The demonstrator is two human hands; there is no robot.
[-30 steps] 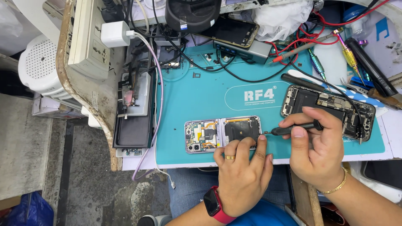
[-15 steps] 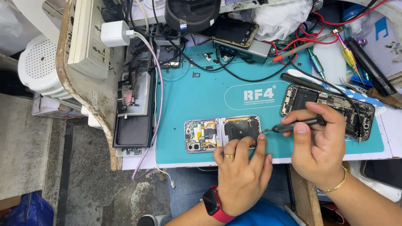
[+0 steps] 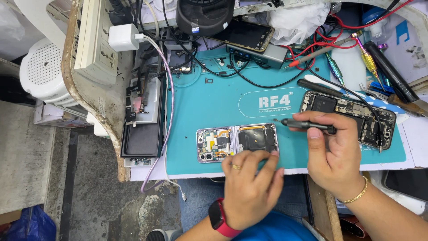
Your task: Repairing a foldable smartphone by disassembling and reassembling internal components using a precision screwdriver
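Opened silver foldable phone (image 3: 237,143) lies flat on the teal rubber work mat (image 3: 200,102), back cover already off, boards exposed. Left hand (image 3: 249,192) pins its near edge, fingers spread. Right hand (image 3: 334,154) grips a black precision screwdriver (image 3: 307,125), tip just right of phone. Screws and reassembly look pending.

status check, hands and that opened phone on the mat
Left hand fingertips pinning the opened foldable phone on the teal mat. Right hand gripping a black screwdriver, tip just off the phone's right edge. Second opened phone behind right hand, apart.

2 opened phones (image 3: 237,143), 1 screwdriver (image 3: 307,124).
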